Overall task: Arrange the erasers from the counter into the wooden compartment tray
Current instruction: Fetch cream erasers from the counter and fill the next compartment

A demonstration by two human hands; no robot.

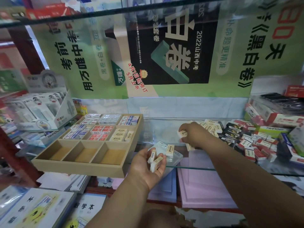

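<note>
Left hand (148, 163), nearest the camera, palm up, fingers curled round a small batch of cream erasers (155, 159), three or so, stacked loosely on edge just over the front lip of the glass counter (194, 168). My read on handling: light, rigid little blocks, paper-sleeved, so slightly slick on the sleeve faces and grippier on bare rubber ends; not fragile, drops won't hurt them. Best hold is a pinch across the long narrow sides, several pressed face to face as one brick; a loose handful looks likely to fan out and spill. A few more cream ones (170, 149) lie on a clear plastic sheet just past that hand. Right hand (191, 134), further in, knuckles up, grasps one cream eraser (182, 133) at the fingertips with another (190, 147) poking out under the palm. Behind it, a loose cream pile (211, 126); to its right, black-sleeved erasers (233, 130) and red-and-white erasers (256, 148) heaped together. Look: cream body, pale sleeve with dark print, rectangular, all one size. Wooden tray (79, 168) sits left of the hands, three by three: near row empty, middle and far rows filled, cream stock in the middle-right cell (121, 134), with room along its right edge.
</note>
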